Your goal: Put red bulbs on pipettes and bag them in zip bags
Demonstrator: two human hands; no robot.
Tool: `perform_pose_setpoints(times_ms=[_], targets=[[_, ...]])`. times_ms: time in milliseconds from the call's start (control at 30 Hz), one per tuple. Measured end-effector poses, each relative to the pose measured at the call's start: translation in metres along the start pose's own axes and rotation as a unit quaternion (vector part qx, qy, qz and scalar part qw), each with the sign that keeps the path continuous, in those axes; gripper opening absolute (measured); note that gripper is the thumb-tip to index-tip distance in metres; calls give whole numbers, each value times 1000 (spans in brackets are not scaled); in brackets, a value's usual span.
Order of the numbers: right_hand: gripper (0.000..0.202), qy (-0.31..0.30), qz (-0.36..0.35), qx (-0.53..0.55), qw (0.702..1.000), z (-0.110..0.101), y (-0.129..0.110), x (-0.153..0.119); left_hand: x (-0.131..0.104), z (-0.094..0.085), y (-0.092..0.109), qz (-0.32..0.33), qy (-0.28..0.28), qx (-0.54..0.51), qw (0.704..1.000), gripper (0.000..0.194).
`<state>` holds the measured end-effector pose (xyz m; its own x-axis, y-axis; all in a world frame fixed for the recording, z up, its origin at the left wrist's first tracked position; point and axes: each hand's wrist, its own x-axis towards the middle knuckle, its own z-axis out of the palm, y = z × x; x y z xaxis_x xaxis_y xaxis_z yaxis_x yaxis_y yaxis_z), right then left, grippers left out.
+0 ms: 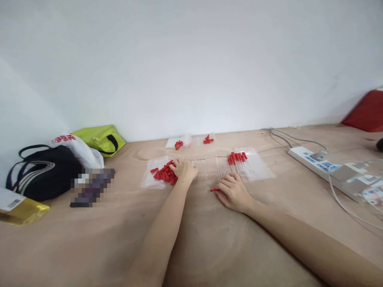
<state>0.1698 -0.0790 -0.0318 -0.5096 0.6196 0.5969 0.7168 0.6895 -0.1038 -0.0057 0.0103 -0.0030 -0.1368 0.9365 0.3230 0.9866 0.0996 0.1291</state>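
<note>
I see the table (209, 247) carrying the work along its far edge by the wall. A row of clear tubes (214, 168) lies between the hands, within reach of both. My left hand (184, 170) rests curled on the pile of red caps (164, 173); I cannot tell if it grips one. My right hand (233, 192) lies flat, fingertips pinching one red cap (214, 190). A power strip (323, 165) and black bag (42, 173) flank the area, obstructing nothing.
</note>
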Motion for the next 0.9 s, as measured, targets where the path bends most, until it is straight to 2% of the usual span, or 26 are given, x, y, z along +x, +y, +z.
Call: perform_pose_setpoints(times_ms=[167, 233, 300, 400, 533, 667, 900], targets=[[15, 5, 17, 11, 1000, 1, -1, 1, -3, -5, -3, 3, 1, -28, 1000, 17], [19, 14, 26, 15, 999, 1, 0, 1, -9, -12, -6, 27, 12, -62, 998, 18], [20, 23, 44, 30, 998, 3, 2, 0, -18, -19, -12, 92, 35, -109, 989, 17], [18, 37, 78, 88, 992, 8, 3, 3, -40, -27, -27, 229, 53, -170, 957, 15], [17, 45, 93, 156, 982, 18, 1, 13, -65, -25, -52, 349, 62, -202, 913, 20], [18, 20, 62, 173, 983, 26, -4, 23, -72, -17, -65, 341, 77, -213, 912, 23], [22, 19, 42, 186, 981, 26, -6, 22, -68, -14, -63, 348, 60, -216, 910, 23]])
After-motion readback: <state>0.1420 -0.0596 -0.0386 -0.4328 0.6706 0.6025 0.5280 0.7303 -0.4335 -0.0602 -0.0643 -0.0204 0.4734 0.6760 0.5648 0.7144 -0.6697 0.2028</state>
